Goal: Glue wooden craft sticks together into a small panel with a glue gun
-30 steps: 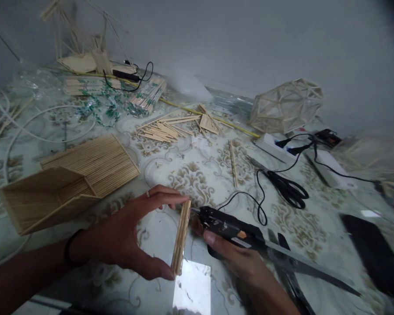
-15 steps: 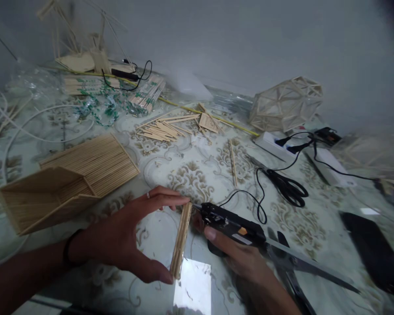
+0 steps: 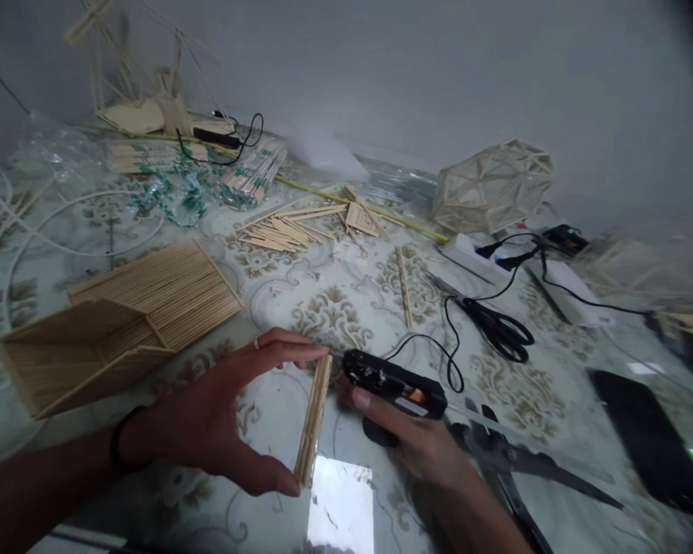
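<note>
The left hand [image 3: 208, 423] pinched a narrow stick strip [image 3: 313, 423] by its two ends, the thumb at the near end and the fingertips at the far end, with an open gap between palm and strip. The strip's long axis ran away from the wearer, its far end leaning slightly right. The right hand [image 3: 421, 442] was wrapped round a glue gun [image 3: 396, 382], thumb along its side; its other fingers were largely hidden. The nozzle pointed left at the strip's far end; contact could not be confirmed. The left hand, in contact, was the nearer to the strip.

The strip was of pale wood, ridged lengthwise, with a glossy edge. The gun body was black, hard and scuffed, with an orange patch. The tabletop [image 3: 358, 308] was glossy, with a brown scroll pattern. Left of the left hand stood an angular stick box [image 3: 115, 354] with ribbed walls. Beyond lay straight, slender loose sticks [image 3: 280, 233]; to the right, black-handled scissors [image 3: 500, 327].
</note>
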`<act>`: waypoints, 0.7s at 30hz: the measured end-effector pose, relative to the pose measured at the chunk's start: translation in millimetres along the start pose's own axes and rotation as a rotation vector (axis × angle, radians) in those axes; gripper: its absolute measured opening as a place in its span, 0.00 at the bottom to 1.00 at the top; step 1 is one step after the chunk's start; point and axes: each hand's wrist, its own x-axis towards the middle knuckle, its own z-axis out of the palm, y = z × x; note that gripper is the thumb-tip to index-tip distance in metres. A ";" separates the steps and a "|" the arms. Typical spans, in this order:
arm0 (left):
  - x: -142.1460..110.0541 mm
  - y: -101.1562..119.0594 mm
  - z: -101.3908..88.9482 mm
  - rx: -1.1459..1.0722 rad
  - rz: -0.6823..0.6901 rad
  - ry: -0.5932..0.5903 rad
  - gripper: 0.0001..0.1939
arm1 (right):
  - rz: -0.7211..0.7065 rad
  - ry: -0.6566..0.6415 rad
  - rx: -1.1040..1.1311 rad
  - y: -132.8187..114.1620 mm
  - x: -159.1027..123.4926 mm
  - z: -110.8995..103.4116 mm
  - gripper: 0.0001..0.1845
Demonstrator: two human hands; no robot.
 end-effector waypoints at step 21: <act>0.2 5.8 0.1 0.133 -0.085 0.004 0.49 | -0.721 0.074 -1.081 -65.0 114.1 -13.7 0.14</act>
